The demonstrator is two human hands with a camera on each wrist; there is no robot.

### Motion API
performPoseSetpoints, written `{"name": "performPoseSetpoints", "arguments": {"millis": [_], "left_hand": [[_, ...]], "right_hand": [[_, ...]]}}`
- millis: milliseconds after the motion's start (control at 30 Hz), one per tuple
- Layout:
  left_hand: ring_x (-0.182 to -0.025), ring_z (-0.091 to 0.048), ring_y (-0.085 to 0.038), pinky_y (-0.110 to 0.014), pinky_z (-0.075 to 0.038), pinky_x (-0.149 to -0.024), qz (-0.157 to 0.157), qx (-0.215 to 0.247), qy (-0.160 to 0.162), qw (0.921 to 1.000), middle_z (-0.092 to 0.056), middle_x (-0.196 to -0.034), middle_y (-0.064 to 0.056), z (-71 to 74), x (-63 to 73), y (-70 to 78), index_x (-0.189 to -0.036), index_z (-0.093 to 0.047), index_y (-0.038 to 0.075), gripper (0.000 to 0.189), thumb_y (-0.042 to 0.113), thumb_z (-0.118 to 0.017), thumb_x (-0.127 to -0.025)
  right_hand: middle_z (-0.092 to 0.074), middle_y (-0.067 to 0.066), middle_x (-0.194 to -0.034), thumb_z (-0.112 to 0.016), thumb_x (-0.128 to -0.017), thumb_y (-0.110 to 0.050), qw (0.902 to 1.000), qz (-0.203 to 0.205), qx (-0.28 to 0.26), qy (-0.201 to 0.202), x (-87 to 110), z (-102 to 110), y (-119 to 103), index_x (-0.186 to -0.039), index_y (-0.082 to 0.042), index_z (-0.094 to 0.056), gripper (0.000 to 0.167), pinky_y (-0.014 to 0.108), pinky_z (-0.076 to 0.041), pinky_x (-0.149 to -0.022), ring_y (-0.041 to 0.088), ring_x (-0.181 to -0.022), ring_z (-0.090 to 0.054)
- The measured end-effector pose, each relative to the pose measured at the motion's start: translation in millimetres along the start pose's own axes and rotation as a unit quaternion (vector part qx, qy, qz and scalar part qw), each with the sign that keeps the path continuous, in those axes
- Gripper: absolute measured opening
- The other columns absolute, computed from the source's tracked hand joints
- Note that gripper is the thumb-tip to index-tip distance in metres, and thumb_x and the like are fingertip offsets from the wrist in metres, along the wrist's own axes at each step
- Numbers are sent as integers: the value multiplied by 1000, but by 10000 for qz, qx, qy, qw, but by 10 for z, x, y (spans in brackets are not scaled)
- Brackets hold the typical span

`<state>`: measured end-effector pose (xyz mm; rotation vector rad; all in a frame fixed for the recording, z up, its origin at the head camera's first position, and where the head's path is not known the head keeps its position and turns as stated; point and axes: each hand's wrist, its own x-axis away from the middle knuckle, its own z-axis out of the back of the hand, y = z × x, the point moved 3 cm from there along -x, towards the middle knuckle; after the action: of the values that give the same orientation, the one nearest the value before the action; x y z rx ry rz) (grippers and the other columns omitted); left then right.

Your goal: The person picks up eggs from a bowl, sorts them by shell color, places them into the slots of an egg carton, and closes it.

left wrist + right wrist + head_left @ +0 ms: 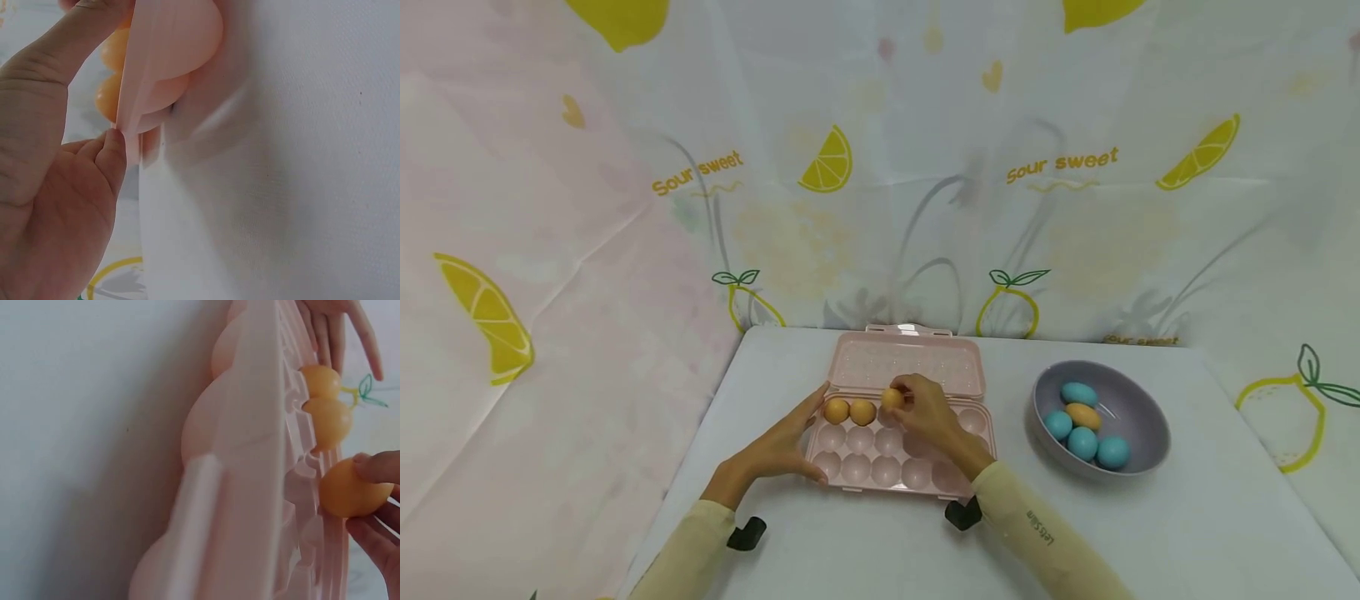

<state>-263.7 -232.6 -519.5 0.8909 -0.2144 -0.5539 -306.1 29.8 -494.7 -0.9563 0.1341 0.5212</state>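
A pink egg carton (857, 442) lies open, its lid (906, 363) tilted back. Two orange eggs (848, 411) sit side by side in the back row at its left end. My right hand (931, 415) pinches another orange egg (357, 487) between thumb and fingers, over the back row just right of those two. My left hand (782, 442) spans the carton's left side, thumb near the front corner and fingers along the back. In the left wrist view, fingertips (114, 142) touch the carton's rim with the fingers fairly straight.
To the right of the carton stands a grey-purple bowl (1138, 425) with several blue eggs (1082, 443) and one orange egg (1083, 417) in it. A white table (850, 550) bears everything. Behind hangs a lemon-printed cloth (880, 233).
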Motion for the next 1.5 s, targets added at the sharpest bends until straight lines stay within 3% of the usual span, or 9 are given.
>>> {"name": "performPoseSetpoints", "arguments": {"millis": [233,467,667,833,1133,1500], "left_hand": [[-146,-22,-21,-40,-30,-114,-1,25,25,10000,-7,-162,4,-2,4,-5,-158,-4,25,142,43,-96,-51],[-146,-21,-19,-35,-30,-114,115,-9,-38,9999,-6,-163,5,1,6,19,-158,-3,24,143,43,-96,-51],[-146,-21,-21,-35,-31,-114,150,-10,-34,9999,-6,-163,4,2,10,38,-158,-3,23,143,42,-96,-51],[-146,-22,-20,-36,-31,-114,206,-20,-25,9998,-6,-163,5,3,14,34,-158,-3,26,143,42,-96,-51],[-146,-21,-20,-36,-30,-115,164,-39,-67,9998,-6,-163,4,-3,17,38,-158,-3,24,142,40,-96,-52],[-145,-24,-28,-41,-32,-113,-30,-124,10,9999,-10,-163,-7,5,21,52,-158,-4,16,143,41,-96,-51]], "right_hand": [[-64,7,-97,-81,-76,-3,9996,7,300,2,18,-41,-8,-104,-1,-67,32,27,-57,-76,18,-86,-62],[-64,4,-99,-80,-79,-10,9975,-100,670,-199,63,-102,11,-106,-2,-70,30,26,-54,-75,14,-86,-58],[-64,4,-98,-79,-80,-10,9978,-128,623,-182,74,-102,21,-107,-1,-70,29,26,-55,-75,15,-86,-58],[-66,6,-95,-80,-79,-8,9985,136,526,-14,26,-10,21,-102,0,-71,26,27,-58,-75,17,-86,-63],[-67,17,-98,-80,-78,-7,9961,330,804,177,-82,427,81,-102,6,-69,29,38,-60,-75,32,-90,-66],[-68,21,-97,-80,-77,-4,9823,431,1780,380,12,1352,301,-103,9,-68,32,45,-59,-74,36,-88,-66]]}}
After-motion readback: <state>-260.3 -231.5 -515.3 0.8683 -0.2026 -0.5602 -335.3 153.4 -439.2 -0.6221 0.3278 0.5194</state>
